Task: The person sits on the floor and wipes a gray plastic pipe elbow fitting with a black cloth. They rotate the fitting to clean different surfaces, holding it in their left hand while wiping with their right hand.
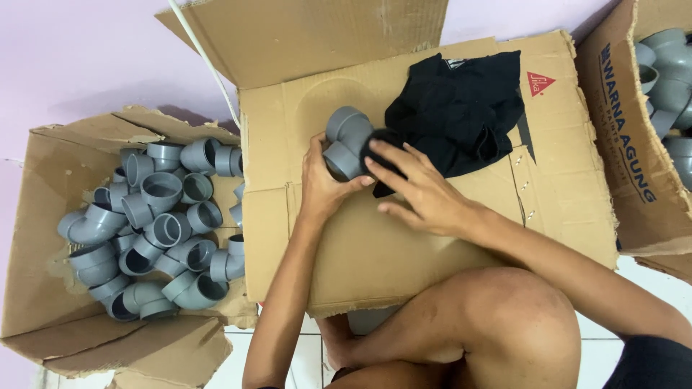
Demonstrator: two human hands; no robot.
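Left hand [326,184] grips a grey pipe elbow [347,142], fingers curled around its lower socket, holding it over the flattened cardboard sheet [404,238] that serves as work surface. Right hand [418,189] half open, fingers spread, fingertips pressing a black cloth [461,108] against the elbow's side; not closed on anything. Cloth lies bunched on the cardboard, one end touching the elbow. Open cardboard box [50,180] at left, full of grey pipe elbows [155,223], well apart from hands. Second box [627,144] at right edge with more grey fittings [667,72]. Bare knee [504,317] at bottom, white tiled floor [303,353] below
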